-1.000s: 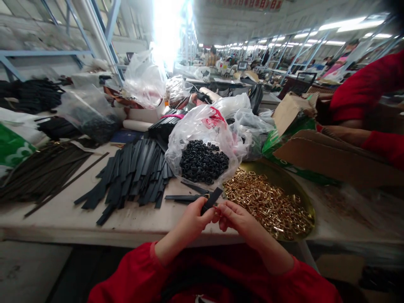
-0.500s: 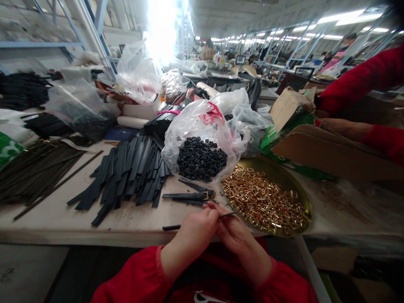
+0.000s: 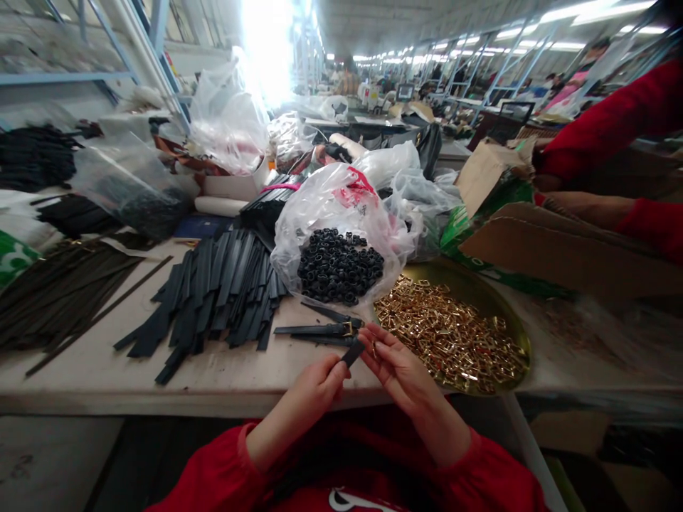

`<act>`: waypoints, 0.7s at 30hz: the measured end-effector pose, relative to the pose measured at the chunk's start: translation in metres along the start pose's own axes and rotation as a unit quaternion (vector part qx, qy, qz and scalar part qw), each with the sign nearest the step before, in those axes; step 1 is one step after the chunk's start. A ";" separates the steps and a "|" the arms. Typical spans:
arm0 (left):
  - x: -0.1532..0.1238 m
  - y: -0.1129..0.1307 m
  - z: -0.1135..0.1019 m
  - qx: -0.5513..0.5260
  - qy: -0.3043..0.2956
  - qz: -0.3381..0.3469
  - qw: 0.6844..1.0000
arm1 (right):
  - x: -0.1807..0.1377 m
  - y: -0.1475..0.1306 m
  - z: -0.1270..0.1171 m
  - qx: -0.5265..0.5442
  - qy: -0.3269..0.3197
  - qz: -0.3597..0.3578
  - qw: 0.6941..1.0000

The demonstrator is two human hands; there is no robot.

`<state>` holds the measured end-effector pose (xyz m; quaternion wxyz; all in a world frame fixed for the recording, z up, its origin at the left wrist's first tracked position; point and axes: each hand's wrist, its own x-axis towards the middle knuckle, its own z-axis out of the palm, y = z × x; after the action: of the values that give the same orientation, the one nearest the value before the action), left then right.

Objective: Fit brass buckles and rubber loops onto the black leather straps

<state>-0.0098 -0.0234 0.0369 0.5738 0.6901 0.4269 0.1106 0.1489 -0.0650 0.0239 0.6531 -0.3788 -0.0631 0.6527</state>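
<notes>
My left hand is closed, pinching a short black strap between thumb and fingers. The strap's far end points up toward my right hand. In the curled fingers of that right hand a small gold buckle shows in part. Just beyond my hands lie several black straps, one with a gold buckle on its end. A metal tray heaped with gold buckles stands beside my right hand. Past the straps is a plastic bag with many small black loops.
A fanned pile of black straps and longer dark strips cover the table's left. On the right, a co-worker's red-sleeved arms reach into a cardboard box. The table's front edge runs just before me.
My hands have moved apart from being pressed together. The strap has swung to point up and to the right, and a gold buckle now shows in my right fingers.
</notes>
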 end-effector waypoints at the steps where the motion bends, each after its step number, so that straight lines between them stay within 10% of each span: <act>1: -0.001 -0.001 0.002 -0.013 -0.016 -0.020 1.000 | -0.002 -0.003 0.000 -0.016 -0.016 0.000 1.000; 11: -0.013 0.001 0.008 -0.060 -0.119 0.000 0.991 | -0.019 0.003 0.007 -0.113 -0.120 0.078 0.983; 21: -0.012 0.008 0.016 -0.080 -0.015 -0.004 0.997 | -0.020 0.027 -0.002 -0.309 -0.015 -0.063 0.949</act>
<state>-0.0033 -0.0429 0.0428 0.6339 0.6420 0.4106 0.1318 0.1258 -0.0879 0.0155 0.5425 -0.5480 -0.2952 0.5641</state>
